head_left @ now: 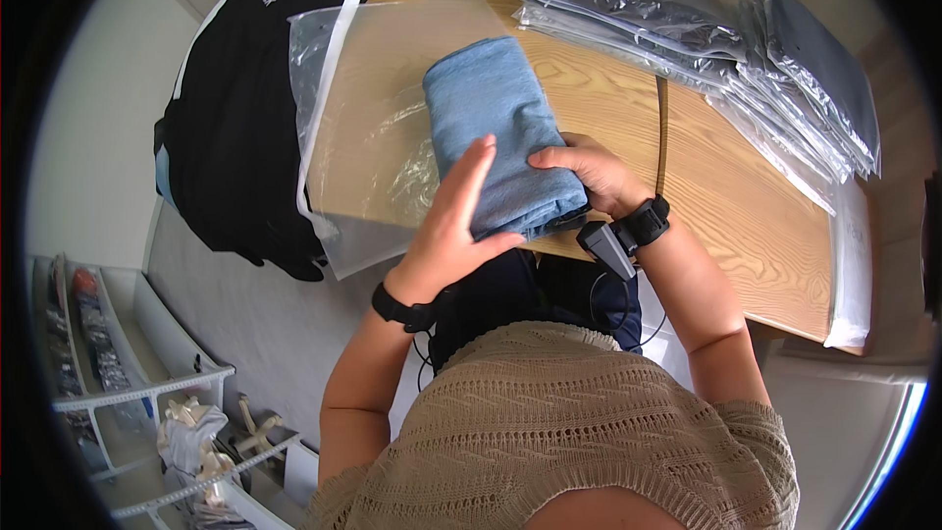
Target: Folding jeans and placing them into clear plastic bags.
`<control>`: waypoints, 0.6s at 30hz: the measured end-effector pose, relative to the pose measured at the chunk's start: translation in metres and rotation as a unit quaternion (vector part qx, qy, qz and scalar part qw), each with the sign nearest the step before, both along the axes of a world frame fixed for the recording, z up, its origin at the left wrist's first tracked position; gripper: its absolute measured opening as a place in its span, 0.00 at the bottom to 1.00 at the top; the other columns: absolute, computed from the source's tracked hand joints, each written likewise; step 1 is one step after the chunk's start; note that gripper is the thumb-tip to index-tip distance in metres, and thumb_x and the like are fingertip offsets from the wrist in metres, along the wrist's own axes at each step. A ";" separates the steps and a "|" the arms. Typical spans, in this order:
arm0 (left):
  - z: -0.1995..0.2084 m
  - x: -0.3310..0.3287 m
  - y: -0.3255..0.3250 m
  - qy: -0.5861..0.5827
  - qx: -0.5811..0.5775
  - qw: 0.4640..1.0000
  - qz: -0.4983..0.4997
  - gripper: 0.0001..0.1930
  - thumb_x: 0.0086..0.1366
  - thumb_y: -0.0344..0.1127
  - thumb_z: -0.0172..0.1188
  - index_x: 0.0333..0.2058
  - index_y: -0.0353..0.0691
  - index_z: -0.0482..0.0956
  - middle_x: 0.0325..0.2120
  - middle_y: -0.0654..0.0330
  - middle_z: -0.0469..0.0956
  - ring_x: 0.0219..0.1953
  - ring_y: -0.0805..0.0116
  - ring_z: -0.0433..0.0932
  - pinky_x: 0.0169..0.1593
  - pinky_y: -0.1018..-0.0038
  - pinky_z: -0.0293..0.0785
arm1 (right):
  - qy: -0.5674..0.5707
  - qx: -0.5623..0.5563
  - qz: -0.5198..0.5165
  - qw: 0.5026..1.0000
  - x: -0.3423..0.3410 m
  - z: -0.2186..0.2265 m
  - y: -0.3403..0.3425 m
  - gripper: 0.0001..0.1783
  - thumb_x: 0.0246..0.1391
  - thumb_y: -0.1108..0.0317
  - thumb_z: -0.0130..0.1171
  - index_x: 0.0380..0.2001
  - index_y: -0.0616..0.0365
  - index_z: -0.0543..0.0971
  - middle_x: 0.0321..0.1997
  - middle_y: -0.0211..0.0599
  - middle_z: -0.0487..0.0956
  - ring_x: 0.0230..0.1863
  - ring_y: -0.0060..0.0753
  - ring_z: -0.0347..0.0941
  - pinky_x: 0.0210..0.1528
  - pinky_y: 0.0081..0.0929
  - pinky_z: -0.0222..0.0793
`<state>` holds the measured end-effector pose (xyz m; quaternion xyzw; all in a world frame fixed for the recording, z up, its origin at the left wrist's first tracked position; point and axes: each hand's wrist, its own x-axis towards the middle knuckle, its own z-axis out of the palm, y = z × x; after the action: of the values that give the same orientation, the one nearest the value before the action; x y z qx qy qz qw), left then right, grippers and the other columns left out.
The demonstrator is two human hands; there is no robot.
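A folded light-blue denim garment [488, 103] lies at a tilt over the near part of the table, partly on a clear plastic bag [378, 128]. My right hand [594, 172] grips its lower right edge, thumb on top and the other fingers hidden beneath. At the lower left of the denim is my left hand [446, 236], fingers stretched out and thumb spread wide. Whether its palm touches the cloth I cannot tell. The bag is flat and see-through, with a frosted strip along its left side.
Clear-bagged dark garments [633, 15] are stacked at the back right, with more bagged pieces [819, 79] beside them. A black garment with white stripes [240, 108] hangs over the left side. A brown strap [662, 137] crosses the wooden table [746, 201]. Shelves [147, 397] stand lower left.
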<state>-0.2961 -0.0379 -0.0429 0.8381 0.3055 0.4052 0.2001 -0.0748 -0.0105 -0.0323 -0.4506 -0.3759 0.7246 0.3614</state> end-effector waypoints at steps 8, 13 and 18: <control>-0.012 -0.127 -0.031 0.251 0.055 0.949 0.183 0.20 0.47 0.30 0.68 0.42 0.39 0.76 0.41 0.57 0.71 0.45 0.57 0.70 0.49 0.64 0.67 | -0.036 0.081 -0.089 0.992 0.034 0.044 -0.053 0.31 0.45 0.64 0.63 0.50 0.74 0.69 0.43 0.46 0.77 0.41 0.35 0.75 0.47 0.28 0.71; -0.033 -0.148 -0.033 0.309 0.060 0.932 0.179 0.21 0.46 0.32 0.69 0.40 0.40 0.75 0.40 0.58 0.70 0.44 0.59 0.70 0.47 0.65 0.67 | -0.103 0.132 -0.162 0.972 0.059 0.080 -0.095 0.32 0.41 0.64 0.61 0.49 0.72 0.69 0.41 0.44 0.76 0.41 0.34 0.74 0.47 0.27 0.69; -0.029 -0.146 -0.032 0.298 0.075 0.936 0.172 0.18 0.48 0.30 0.66 0.39 0.40 0.74 0.38 0.59 0.70 0.43 0.59 0.71 0.46 0.65 0.67 | -0.121 0.130 -0.210 0.961 0.072 0.084 -0.117 0.35 0.37 0.61 0.62 0.49 0.72 0.69 0.42 0.45 0.76 0.41 0.36 0.74 0.47 0.29 0.69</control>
<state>-0.4420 -0.0699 -0.0717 0.8677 0.4591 0.1871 -0.0359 -0.0026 -0.1273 0.0518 -0.5534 -0.4043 0.5171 0.5126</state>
